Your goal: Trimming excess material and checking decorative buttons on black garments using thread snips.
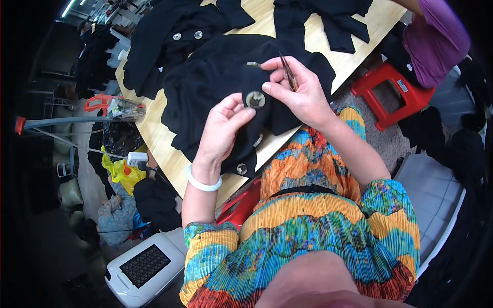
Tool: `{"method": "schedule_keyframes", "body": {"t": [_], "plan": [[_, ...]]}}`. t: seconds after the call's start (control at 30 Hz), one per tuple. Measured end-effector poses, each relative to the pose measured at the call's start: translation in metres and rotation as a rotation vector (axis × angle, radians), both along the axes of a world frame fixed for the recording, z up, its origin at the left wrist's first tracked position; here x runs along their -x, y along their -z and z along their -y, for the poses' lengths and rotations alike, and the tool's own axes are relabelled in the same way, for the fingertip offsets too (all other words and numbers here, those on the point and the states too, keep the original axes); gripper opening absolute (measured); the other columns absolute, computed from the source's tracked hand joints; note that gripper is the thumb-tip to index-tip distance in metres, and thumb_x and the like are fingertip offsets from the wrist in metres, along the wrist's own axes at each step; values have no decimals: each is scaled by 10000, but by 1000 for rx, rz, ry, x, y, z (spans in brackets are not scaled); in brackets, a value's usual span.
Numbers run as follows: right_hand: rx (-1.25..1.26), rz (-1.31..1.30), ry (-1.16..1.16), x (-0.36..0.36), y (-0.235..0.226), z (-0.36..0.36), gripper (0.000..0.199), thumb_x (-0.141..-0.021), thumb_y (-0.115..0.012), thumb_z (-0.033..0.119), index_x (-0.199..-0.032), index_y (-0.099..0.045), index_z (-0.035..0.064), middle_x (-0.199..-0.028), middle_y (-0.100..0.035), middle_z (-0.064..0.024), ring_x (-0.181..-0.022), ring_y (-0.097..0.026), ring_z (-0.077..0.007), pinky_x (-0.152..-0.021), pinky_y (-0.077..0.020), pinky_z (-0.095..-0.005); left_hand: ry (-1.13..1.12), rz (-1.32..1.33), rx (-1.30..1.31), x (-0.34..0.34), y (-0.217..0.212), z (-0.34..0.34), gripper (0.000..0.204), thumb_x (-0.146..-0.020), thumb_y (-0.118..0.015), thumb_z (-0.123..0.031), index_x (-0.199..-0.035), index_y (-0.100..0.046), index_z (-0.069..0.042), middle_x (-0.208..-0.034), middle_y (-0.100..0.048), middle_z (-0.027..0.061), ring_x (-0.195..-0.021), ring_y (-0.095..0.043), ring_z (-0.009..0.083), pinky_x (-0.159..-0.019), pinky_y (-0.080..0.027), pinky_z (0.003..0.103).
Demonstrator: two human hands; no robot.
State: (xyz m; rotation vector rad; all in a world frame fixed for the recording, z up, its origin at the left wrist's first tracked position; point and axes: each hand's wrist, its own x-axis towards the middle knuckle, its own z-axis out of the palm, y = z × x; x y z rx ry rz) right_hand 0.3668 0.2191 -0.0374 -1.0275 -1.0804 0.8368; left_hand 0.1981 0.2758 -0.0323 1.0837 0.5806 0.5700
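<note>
A black garment (205, 77) lies bunched on the table in front of me, its front edge lifted between my hands. My left hand (221, 126), with a pale bangle at the wrist, is closed on that edge beside a large round patterned button (255, 99). My right hand (303, 95) holds dark thread snips (287, 73), their points upward. Its thumb and forefinger reach toward the cloth between two buttons; whether they pinch a thread cannot be made out. Another button (252, 64) shows nearly edge-on above, and one more (241, 168) sits on the hanging lower part.
More black garments (323, 20) cover the far part of the wooden table (177, 167). A red stool (393, 95) stands at right near a person in a purple sleeve (436, 41). At left are a clear box with red handles (123, 108), a cable and a yellow bag (123, 174).
</note>
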Motion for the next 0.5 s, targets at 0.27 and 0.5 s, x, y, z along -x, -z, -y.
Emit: {"method": "schedule_keyframes", "body": {"t": [0.27,0.5], "plan": [[-5,-114,-25,-12,-17,6,298,-857,-505,136,-1132,-471,27,-789,-543,27,-486,-358,16,-417,-281,-130,15,126,44,-32,-42,-16,150,-852,-506,-72,-981,-548,-6,-900,-599,35,-783,-560,69,-722,-451,185],[51,-83,-90,-16,-9,14,346,-783,-583,36,-1108,-465,31,-863,-534,2,-653,-449,21,-603,-386,-121,-124,-40,-314,-36,-25,-1,189,-783,-590,11,-970,-562,5,-846,-593,0,-753,-539,36,-668,-437,159]]}}
